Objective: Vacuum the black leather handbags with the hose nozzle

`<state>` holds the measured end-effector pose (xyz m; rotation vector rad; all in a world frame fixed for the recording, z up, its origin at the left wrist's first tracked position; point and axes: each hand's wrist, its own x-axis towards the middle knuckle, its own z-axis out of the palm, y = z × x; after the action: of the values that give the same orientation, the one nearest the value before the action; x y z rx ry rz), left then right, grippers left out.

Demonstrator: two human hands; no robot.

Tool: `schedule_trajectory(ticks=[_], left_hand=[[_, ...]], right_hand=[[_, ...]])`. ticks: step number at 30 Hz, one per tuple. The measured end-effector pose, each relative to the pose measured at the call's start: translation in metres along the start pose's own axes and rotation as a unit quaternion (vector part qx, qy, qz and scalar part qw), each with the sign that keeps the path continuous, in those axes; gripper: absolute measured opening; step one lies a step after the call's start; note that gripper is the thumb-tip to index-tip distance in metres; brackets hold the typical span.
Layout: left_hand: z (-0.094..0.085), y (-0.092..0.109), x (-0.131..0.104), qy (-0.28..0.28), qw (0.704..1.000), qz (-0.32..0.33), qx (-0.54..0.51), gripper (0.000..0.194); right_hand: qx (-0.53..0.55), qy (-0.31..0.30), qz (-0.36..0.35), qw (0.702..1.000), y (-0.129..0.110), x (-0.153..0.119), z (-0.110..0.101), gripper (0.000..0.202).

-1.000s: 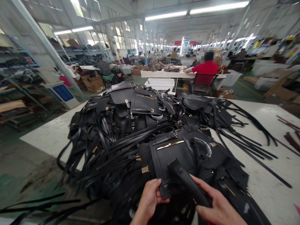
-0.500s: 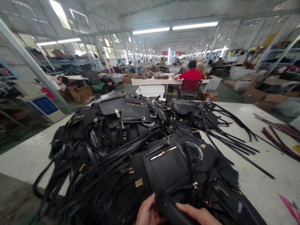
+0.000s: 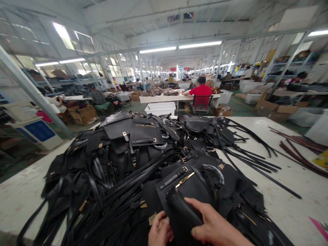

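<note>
Gripping firmly at the near middle, the right hand (image 3: 211, 218) had the folded black piece (image 3: 180, 210) pinned between thumb and fingers, the piece raised at a tilt over the near side of the heap! To its left, the left hand (image 3: 159, 230) curled its fingers right by the piece's edge; whether they pinched it or merely rested there, you couldn't tell. And how far along? By the look of it, midway through handling this one: it was up in the grip, not laid down. Just beyond it lay a black panel (image 3: 201, 186) with its gold zipper (image 3: 185, 180) and a buckle (image 3: 185, 168) already on, and more gold fittings glinted across the black heap (image 3: 112, 147), far and left. Plenty of pieces remained on the table (image 3: 284, 184), though which were finished and which were waiting was anyone's guess. Loose black straps (image 3: 258, 162) fanned out to the right, brown strips (image 3: 298, 152) beyond them. Now the hard bits: the held piece's lower end ran out of sight behind the right hand and toward the near edge, its underside hidden, and the left wrist was cut off too. Dark leather on dark leather blurred the outlines, and a pink item (image 3: 319, 226) at near right was sliced by the frame, impossible to identify.
</note>
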<state>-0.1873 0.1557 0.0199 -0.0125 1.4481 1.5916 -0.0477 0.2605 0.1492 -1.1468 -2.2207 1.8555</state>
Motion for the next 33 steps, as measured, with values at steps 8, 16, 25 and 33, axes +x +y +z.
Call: schedule_trajectory(ticks=[8,16,25,33], left_hand=[[0.008,0.0,0.04,0.071,0.98,0.152,0.11,0.056],[0.003,-0.001,0.042,0.045,0.992,0.084,0.078,0.075],[0.049,0.066,0.052,0.12,0.796,0.432,0.408,0.06],[0.119,-0.013,0.035,-0.044,0.551,0.508,0.661,0.053]], right_hand=[[-0.117,-0.003,0.019,0.993,-0.027,0.076,0.011,0.068],[-0.098,0.058,-0.019,0.993,-0.05,0.098,0.021,0.068],[0.116,0.084,0.013,0.99,0.004,0.038,-0.099,0.073],[0.172,-0.021,0.099,0.98,0.058,0.045,-0.181,0.02]])
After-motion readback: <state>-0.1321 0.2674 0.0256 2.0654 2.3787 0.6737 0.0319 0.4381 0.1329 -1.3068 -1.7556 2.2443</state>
